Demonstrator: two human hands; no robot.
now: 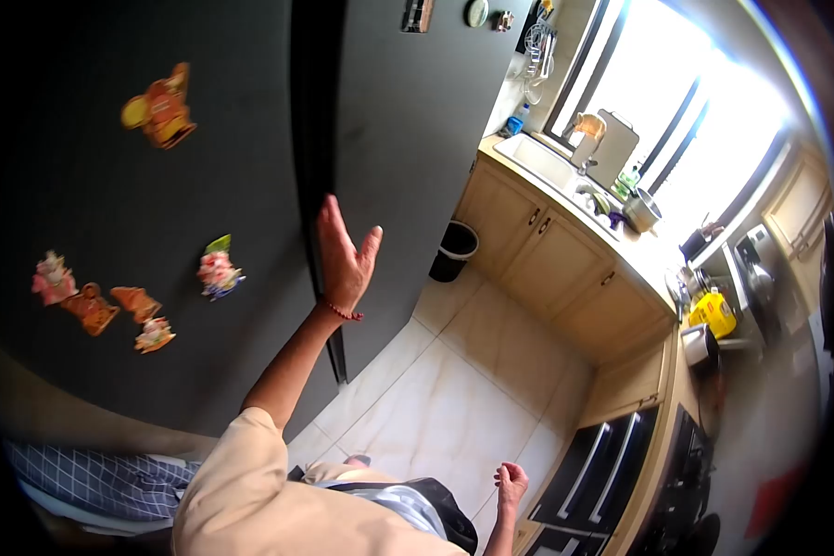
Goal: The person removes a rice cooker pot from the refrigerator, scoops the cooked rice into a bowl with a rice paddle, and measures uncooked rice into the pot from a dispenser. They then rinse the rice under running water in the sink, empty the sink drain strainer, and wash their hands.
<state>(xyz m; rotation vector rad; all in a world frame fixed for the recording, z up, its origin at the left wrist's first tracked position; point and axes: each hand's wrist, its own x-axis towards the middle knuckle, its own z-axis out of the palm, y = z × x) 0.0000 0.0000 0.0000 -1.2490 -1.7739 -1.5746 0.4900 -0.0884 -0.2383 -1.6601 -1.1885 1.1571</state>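
My left hand (347,259) is raised against the dark grey double-door refrigerator (408,139), at the dark gap between its two doors. Its fingers are stretched out straight along the door edge and the thumb stands apart; nothing is held. A beaded bracelet (345,313) circles that wrist. Low in the view, my right hand (511,484) hangs beside my body with loosely bent fingers and no object visible in it. Colourful magnets stick to the left door, among them an orange-brown one (165,107) and a pink and green one (219,269).
A black bin (456,248) stands on the tiled floor (426,389) by wooden cabinets (556,269). Beyond are a sink (537,159), a pot (641,211) and a yellow container (713,315) on the counter. Black drawers (598,473) line the right; checked cloth (93,482) lies lower left.
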